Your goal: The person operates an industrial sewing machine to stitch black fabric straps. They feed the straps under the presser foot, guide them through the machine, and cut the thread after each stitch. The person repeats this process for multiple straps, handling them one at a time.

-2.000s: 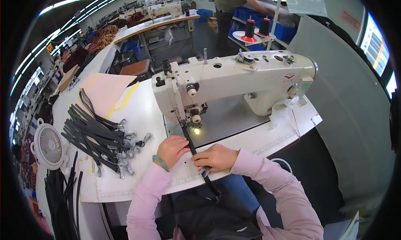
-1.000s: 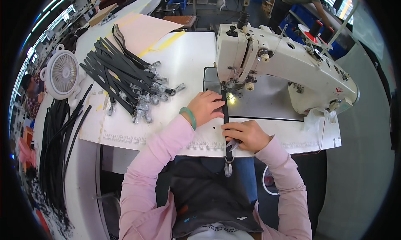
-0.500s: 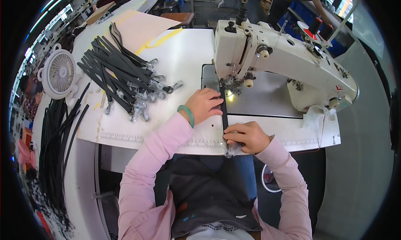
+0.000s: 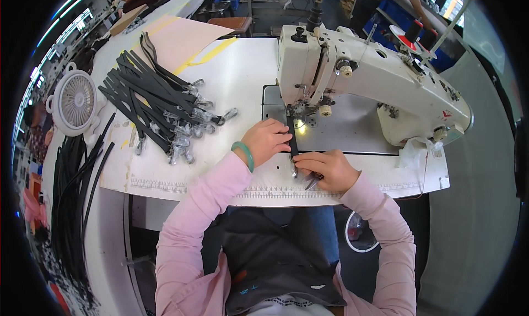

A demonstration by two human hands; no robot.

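Note:
A narrow black strap [image 4: 293, 135] runs from under the needle area of the white sewing machine [image 4: 308, 63] toward me. My left hand [image 4: 266, 143], with a green bangle at the wrist, presses its fingers together against the strap's left side. Lower down, my right hand [image 4: 332, 170] pinches the strap near its close end, where a metal fitting in clear plastic [image 4: 294, 170] shows. From under the right hand's curled fingers sticks a small pointed metal tool [image 4: 313, 182], mostly hidden; its kind I cannot make out.
Left of the machine lies a pile of black straps [image 4: 151, 96] with plastic-wrapped fittings. A white fan [image 4: 77, 101] stands at the far left, above long black strips [image 4: 69, 206] hanging over the edge. Thread spools [image 4: 413, 32] stand behind the machine. Another person's arm [image 4: 420, 10] shows at the far right.
The strap has slid away from me under the machine, and its wrapped end now lies farther in on the table. My right hand has moved forward with it; the left stays nearly in place.

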